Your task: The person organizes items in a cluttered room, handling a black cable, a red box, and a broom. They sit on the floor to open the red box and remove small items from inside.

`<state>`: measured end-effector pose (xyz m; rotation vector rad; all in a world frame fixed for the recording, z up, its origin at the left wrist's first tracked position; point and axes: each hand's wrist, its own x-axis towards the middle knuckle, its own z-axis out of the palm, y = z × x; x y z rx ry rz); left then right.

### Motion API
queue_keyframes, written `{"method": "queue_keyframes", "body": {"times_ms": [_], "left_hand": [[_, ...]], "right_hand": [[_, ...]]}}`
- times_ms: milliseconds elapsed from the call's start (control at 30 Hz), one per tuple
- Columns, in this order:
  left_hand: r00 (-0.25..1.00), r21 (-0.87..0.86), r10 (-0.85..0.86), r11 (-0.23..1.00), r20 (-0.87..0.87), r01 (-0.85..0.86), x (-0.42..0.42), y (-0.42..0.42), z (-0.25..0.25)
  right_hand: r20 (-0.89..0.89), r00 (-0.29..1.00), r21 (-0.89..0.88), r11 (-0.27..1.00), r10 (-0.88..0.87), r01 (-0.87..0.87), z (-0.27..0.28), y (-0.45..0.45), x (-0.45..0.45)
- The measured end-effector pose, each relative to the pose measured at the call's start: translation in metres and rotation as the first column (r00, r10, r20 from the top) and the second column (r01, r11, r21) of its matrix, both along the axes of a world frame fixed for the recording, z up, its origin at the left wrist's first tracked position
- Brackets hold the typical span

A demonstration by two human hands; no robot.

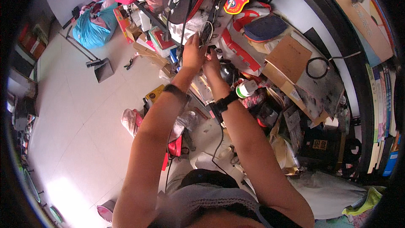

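Note:
Both hands are raised close together among cables at the top centre. My left hand has its fingers bent upward beside a tangle of dark and pale cables; whether it grips one is unclear. Just right of it, my right hand is at a small dark object, its fingers curled and partly hidden. Behind the hands hangs a black bag with a red edge. A red and yellow badge lies to the upper right. Dark bands circle both wrists.
A dustpan and a blue cloth bundle are on the floor at left. Right of my hands are a dark blue cap, cardboard and a white bottle. Books stand at far right. A cable runs down from my right wrist.

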<state>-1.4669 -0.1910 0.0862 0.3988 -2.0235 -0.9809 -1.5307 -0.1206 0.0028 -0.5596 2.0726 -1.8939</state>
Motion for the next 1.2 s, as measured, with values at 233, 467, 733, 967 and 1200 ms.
{"method": "queue_keyframes", "body": {"times_ms": [233, 467, 733, 967, 1200], "left_hand": [[0.914, -0.112, -0.397, 0.915, -0.084, 0.387, 0.117, 0.125, -0.019], [0.983, 0.239, 0.09, 0.963, 0.16, -0.127, 0.237, 0.118, -0.109], [0.825, 0.797, 0.191, -0.217, -0.532, 0.564, 0.509, 0.217, -0.063], [0.523, 0.989, 0.842, 0.149, -0.129, 0.003, 0.855, 0.37, -0.05], [-0.197, 0.965, 0.945, 0.259, -0.261, -0.038, 1.006, 0.537, -0.058]], "right_hand": [[-0.108, 0.914, -0.132, 0.906, 0.391, -0.403, -0.047, 0.107, 0.073], [0.302, 0.624, -0.312, 0.693, 0.721, -0.65, 0.085, 0.153, 0.23], [-0.479, -0.171, 0.808, 0.356, 0.861, -0.469, 0.031, 0.212, 0.405], [-0.152, -0.006, 0.698, 0.103, 0.988, -0.709, -0.019, 0.273, 0.466], [-0.241, -0.383, 0.727, -0.095, 0.892, -0.68, -0.002, 0.213, 0.639]]}}
